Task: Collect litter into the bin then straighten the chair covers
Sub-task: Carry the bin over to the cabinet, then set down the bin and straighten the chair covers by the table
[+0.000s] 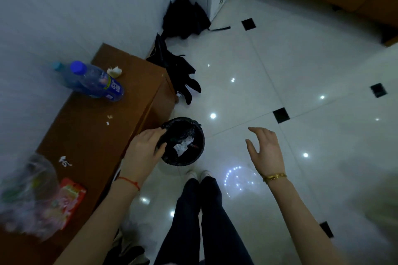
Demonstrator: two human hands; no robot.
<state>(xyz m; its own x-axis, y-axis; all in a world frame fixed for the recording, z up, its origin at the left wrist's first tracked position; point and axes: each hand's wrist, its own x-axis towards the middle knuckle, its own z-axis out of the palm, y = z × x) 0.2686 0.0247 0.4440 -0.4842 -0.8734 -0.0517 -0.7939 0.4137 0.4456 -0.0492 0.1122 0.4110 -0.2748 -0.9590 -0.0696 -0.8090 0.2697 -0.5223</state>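
Left hand point(143, 150) fingers curl on rim of bin point(182, 141) on floor beside desk point(94, 135), right hand point(265, 150) spread, empty; prob. best hold bin steady w/ desk edge, sweep scraps point(109, 119), bottle point(94, 80) in.

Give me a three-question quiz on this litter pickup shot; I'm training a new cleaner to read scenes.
1. True or false: the left hand grips the rim of the bin.
2. Where does the blue-capped bottle stand? A) on the floor B) on the brown table C) in the bin
3. What does the right hand hold?

Key: 1 true. 2 B. 3 nothing; its fingers are spread over the floor.
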